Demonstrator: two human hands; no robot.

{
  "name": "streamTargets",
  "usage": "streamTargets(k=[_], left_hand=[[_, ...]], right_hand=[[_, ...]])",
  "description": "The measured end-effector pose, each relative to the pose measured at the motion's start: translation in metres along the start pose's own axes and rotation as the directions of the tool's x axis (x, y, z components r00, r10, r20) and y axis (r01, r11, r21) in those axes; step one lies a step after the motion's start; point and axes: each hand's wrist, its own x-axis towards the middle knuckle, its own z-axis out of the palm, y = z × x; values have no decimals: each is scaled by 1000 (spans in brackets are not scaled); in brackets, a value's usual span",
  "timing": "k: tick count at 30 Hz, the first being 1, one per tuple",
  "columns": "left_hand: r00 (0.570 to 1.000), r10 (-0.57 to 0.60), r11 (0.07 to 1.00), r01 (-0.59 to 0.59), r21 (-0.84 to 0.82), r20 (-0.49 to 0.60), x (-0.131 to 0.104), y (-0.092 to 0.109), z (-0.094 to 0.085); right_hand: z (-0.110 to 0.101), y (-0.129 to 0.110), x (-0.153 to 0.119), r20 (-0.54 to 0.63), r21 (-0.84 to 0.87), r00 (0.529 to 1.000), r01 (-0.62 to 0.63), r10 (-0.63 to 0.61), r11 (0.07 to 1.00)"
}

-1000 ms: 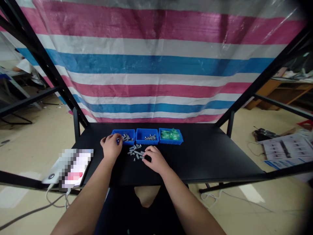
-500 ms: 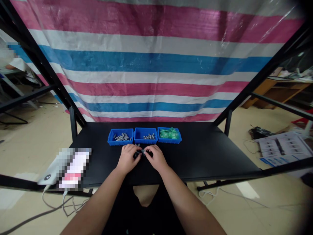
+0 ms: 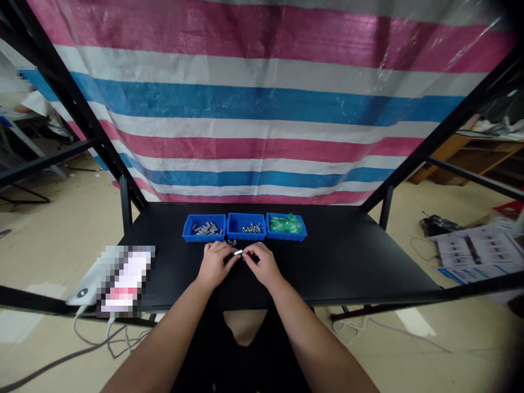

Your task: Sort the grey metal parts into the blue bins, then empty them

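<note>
A small silvery metal cylinder (image 3: 238,252) spans the gap between my two hands over the black table. My left hand (image 3: 214,263) pinches its left end between thumb and fingertips. At its right end the fingertips of my right hand (image 3: 263,263) are closed on it too. Just beyond my left fingers lie a few small shiny metal parts (image 3: 232,242) on the tabletop. Something small and dark shows under the right fingertips, too small to name.
Along the far part of the black table (image 3: 352,256) stand three blue bins: one with grey metal cylinders (image 3: 208,228), one with small shiny metal parts (image 3: 252,227), one with green plastic pieces (image 3: 285,222). A blurred-out phone-like device (image 3: 127,278) and a white box (image 3: 84,293) with cables lie left.
The cylinder between my fingertips has turned and now shows its bright side. Both hands stay nearly in place, and the whole view has shifted slightly.
</note>
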Motion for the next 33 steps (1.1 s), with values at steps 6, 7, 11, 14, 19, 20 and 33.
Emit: streamTargets(k=[6, 7, 11, 14, 19, 20, 33], left_hand=[[1000, -26, 1000, 26, 2, -18, 0, -1, 0], [999, -29, 1000, 29, 3, -18, 0, -1, 0], [1000, -30, 1000, 30, 8, -2, 0, -1, 0], [1000, -30, 999, 30, 18, 6, 0, -2, 0], [1000, -8, 1000, 8, 14, 23, 1, -2, 2], [1000, -4, 1000, 4, 10, 22, 1, -3, 2], [994, 35, 999, -33, 23, -104, 3, -5, -3]], right_hand=[[1, 1, 0, 17, -91, 1000, -24, 26, 996], [1, 1, 0, 26, -118, 999, -33, 37, 992], [3, -1, -1, 67, -272, 994, -63, 84, 960], [6, -2, -1, 80, -372, 989, -83, 121, 925], [7, 2, -1, 73, -373, 990, -87, 123, 924], [6, 3, -1, 59, -343, 991, -89, 117, 935], [6, 7, -2, 23, -26, 992, -125, 126, 992]])
